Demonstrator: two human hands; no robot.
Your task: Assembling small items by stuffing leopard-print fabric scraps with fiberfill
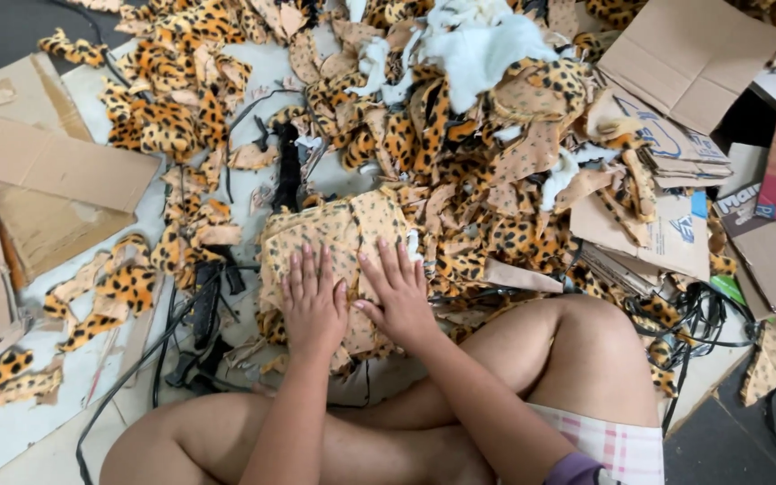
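The person sits cross-legged on the floor, bare knees in the lower part of the view. Both hands lie flat, palms down and side by side, on a stack of tan, dark-spotted fabric pieces [339,235] laid with the pale backing upward, directly in front of the legs. The left hand [313,301] rests on the lower left part of the stack, fingers straight, close together and pointing away from the body. The right hand [399,292] rests just beside it, thumb touching or nearly touching the left hand, fingers slightly spread. Neither hand pinches or grasps anything; both press open on the fabric.

A large heap of orange-and-black leopard-print plush offcuts [460,135] lies beyond and to the right of the stack, touching its far edge. White fluffy material [473,45] sits on top of this heap. More leopard-print scraps [168,108] lie scattered to the upper left, and a few loose strips [105,292] lie left of the stack. Black cables and a black tool [204,305] lie on the pale floor just left of the stack. Flattened brown cardboard sheets [56,180] lie at the left edge, and further printed cardboard pieces [666,207] are piled at the right.
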